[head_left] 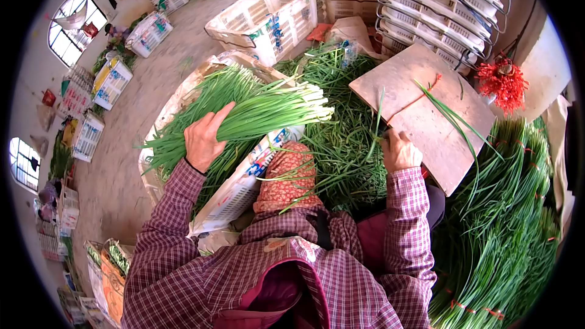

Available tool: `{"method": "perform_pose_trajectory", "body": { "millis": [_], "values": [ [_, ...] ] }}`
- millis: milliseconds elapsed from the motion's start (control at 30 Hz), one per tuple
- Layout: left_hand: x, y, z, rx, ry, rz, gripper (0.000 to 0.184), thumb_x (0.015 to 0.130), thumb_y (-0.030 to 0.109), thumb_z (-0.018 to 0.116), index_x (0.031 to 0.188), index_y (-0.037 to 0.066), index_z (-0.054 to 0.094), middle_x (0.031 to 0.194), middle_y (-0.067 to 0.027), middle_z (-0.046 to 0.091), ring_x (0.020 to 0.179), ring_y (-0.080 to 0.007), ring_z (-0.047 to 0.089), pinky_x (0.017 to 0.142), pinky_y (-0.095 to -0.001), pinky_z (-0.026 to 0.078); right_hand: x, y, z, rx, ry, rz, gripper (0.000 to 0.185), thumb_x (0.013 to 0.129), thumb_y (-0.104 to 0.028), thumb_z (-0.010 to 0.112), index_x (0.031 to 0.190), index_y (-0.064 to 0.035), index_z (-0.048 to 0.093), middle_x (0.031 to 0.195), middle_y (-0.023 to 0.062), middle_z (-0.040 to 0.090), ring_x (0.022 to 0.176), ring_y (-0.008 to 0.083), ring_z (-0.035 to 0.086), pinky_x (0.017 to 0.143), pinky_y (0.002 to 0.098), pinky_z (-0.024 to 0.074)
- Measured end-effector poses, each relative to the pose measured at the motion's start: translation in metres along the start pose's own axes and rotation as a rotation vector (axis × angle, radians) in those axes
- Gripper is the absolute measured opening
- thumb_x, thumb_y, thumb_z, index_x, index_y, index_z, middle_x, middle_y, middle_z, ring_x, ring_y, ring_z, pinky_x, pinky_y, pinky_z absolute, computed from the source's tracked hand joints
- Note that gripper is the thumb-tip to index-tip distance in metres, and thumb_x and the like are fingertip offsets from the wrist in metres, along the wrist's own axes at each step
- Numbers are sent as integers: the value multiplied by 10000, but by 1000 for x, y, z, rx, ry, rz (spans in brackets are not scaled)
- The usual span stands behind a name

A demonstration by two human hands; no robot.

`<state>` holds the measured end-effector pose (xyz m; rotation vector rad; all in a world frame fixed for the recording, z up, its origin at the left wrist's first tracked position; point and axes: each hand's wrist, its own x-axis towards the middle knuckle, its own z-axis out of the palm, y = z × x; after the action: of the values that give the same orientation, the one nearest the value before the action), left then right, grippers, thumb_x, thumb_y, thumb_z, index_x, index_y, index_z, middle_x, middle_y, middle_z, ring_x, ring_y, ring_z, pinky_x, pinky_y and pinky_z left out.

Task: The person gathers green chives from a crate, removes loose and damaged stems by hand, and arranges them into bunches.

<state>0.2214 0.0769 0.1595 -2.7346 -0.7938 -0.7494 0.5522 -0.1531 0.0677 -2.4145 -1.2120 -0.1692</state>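
Observation:
My left hand (206, 137) is closed around the leafy part of a bunch of garlic chives (274, 108), whose pale stem ends point right. The bunch lies over more chives in a lined white crate (228, 198) at my left knee. My right hand (401, 149) is at the near left edge of a flat board (420, 100), its fingers curled and pinching a few loose chive leaves (376, 137). On the board lie a thin red tie (407, 108) and several chive leaves (454, 116). The right fingertips are partly hidden.
Loose leaves (347, 164) heap between crate and board. Tied chive bundles (499, 207) stack at the right, below a hanging cluster of red ties (504, 82). An empty white crate (268, 21) and stacked crates (439, 0) stand ahead. Other people sit far left.

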Motion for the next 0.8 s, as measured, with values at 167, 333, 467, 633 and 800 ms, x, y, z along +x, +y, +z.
{"method": "perform_pose_trajectory", "body": {
  "millis": [167, 333, 467, 633, 800],
  "values": [
    [1, 8, 3, -29, 11, 16, 786, 518, -44, 668, 1264, 186, 586, 743, -86, 572, 625, -251, 589, 557, -353, 475, 1, -81, -26, 483, 215, -212, 279, 846, -369, 653, 918, -103, 608, 798, 64, 648, 608, 200, 643, 560, 339, 529],
    [2, 16, -1, -79, -14, 0, 769, 527, -44, 675, 1259, 176, 589, 757, -90, 586, 630, -256, 600, 570, -345, 488, 8, -102, -8, 527, 240, -245, 148, 850, -210, 624, 899, -80, 575, 784, 104, 620, 620, 291, 626, 556, 393, 513],
    [-2, 11, -1, -128, -46, -51, 744, 541, -57, 673, 1250, 156, 593, 849, -103, 638, 696, -263, 635, 607, -338, 506, 19, -66, 1, 504, 391, -186, 108, 845, -168, 635, 842, -75, 580, 759, 108, 612, 618, 299, 624, 549, 388, 505],
    [-7, 2, 6, -164, 46, -32, 747, 553, 13, 700, 1266, 199, 577, 707, -91, 509, 609, -277, 562, 542, -379, 441, 12, -40, -8, 372, 259, -162, 287, 837, -326, 677, 987, -85, 629, 848, 115, 668, 676, 283, 661, 604, 354, 530],
    [-6, 4, 7, -138, 29, -17, 735, 566, 22, 701, 1267, 204, 578, 711, -88, 518, 604, -271, 561, 541, -380, 443, 11, -78, -7, 820, 35, -76, 349, 804, -309, 725, 977, -26, 614, 818, 135, 685, 650, 202, 669, 605, 320, 531]
  ]
}}
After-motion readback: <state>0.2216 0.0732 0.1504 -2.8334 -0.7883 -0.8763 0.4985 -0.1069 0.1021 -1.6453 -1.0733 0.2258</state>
